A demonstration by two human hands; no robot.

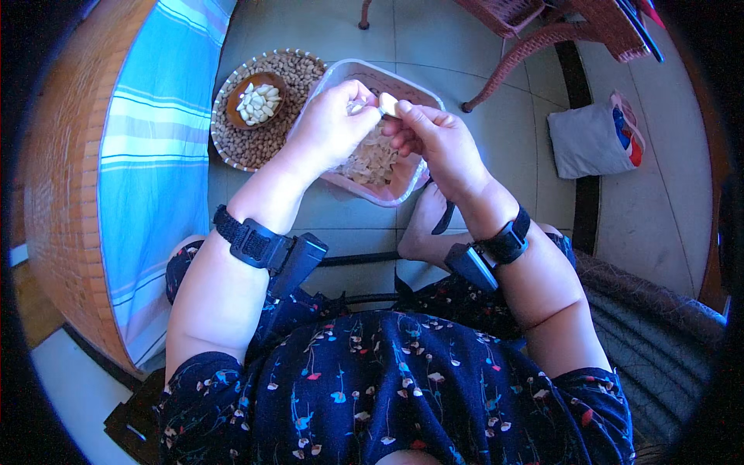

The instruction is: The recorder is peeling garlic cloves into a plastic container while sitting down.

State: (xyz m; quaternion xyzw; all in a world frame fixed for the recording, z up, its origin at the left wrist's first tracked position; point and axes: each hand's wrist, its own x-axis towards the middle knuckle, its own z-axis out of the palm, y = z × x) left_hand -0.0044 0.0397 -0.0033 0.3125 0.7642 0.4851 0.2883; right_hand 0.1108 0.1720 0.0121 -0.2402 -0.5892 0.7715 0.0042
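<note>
A pale peeled garlic clove (pixel 388 104) is pinched between my two hands above a plastic-lined bin. My right hand (pixel 447 139) holds it with the thumb on its right side. My left hand (pixel 334 125) meets its left end with the fingertips, and something small and whitish shows inside the curled fingers, too hidden to name. Below, the bin (pixel 418 78) holds a heap of dry papery skins (pixel 372 160). Left of it, a brown bowl (pixel 233 110) of peeled garlic cloves (pixel 257 104) sits on a round woven tray (pixel 216 125) covered with small brown nuts or beans (pixel 296 70).
A striped blue cloth (pixel 160 145) hangs over woven furniture (pixel 64 174) at the left. Wicker chair legs (pixel 505 64) stand at the upper right. A grey fabric bag (pixel 581 142) rests on the tiled floor (pixel 430 29). My bare foot (pixel 427 215) is near the bin.
</note>
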